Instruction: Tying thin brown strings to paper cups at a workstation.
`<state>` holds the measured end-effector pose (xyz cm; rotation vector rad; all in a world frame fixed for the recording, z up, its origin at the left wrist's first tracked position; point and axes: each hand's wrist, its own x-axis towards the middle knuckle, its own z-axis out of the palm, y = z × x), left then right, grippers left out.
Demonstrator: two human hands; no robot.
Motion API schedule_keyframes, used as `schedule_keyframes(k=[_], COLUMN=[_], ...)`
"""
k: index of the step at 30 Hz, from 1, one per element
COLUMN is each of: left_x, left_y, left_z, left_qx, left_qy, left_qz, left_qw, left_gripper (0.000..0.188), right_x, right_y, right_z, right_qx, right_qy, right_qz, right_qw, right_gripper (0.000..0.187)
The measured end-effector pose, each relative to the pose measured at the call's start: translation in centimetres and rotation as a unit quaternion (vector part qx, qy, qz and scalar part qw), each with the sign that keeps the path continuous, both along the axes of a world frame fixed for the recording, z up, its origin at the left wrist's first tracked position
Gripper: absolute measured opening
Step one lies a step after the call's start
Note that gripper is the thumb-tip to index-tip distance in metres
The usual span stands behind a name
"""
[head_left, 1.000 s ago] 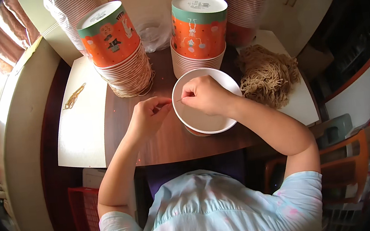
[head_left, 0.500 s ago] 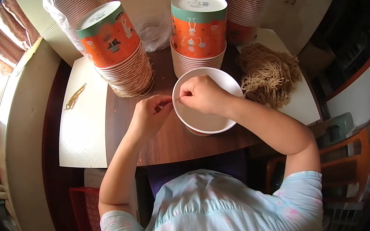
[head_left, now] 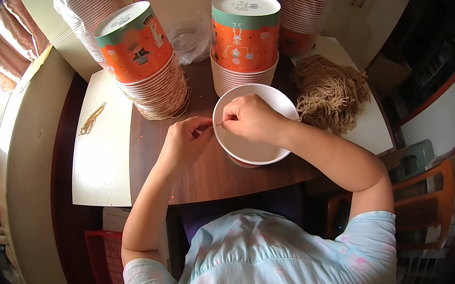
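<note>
A white-lined paper bucket (head_left: 247, 146) stands on the table before me, its mouth facing up. My right hand (head_left: 252, 117) reaches inside it, thumb and forefinger pinched at the left wall. A short bit of thin brown cord (head_left: 220, 124) shows at those fingertips. Outside the same wall, my left hand (head_left: 187, 138) has its thumb and forefinger closed right against the bucket; what they hold, if anything, is too small to make out. Another strand at the bucket's right rim runs toward a heap of tan cords (head_left: 333, 92).
Behind stand two stacks of upturned orange-and-green paper buckets, a left stack (head_left: 137, 51) with cords around its lower rims and a right stack (head_left: 247, 34). Taller wrapped stacks (head_left: 307, 0) rise at the back. Loose cords (head_left: 92, 120) lie on the white left tabletop.
Hardly anything differs. My right hand has shifted very slightly rightward inside the bucket, and a little more cord shows at its fingertips.
</note>
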<state>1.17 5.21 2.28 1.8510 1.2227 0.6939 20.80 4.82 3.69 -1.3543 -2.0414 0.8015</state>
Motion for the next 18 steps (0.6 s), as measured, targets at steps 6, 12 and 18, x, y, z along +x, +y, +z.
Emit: schedule_keyframes(k=[6,12,18], left_x=[-0.1,0.1,0.1], left_y=[-0.1,-0.1,-0.1], left_z=[0.2,0.5,0.4], left_qx=[0.003,0.013,0.038], left_qy=[-0.015,-0.001,-0.018], left_qz=[-0.008,-0.008,-0.019], left_qw=[1.000,1.000,0.999], left_gripper=[0.021,0.022,0.022], right_x=[0.0,-0.4,-0.5], right_y=[0.0,0.1,0.3], right_z=[0.0,-0.3,-0.4], right_qx=[0.007,0.002,-0.003], right_qy=[0.003,0.019,0.015], right_qz=[-0.008,-0.014,-0.023], right_qw=[1.000,1.000,1.000], right_gripper=[0.007,0.007,0.009])
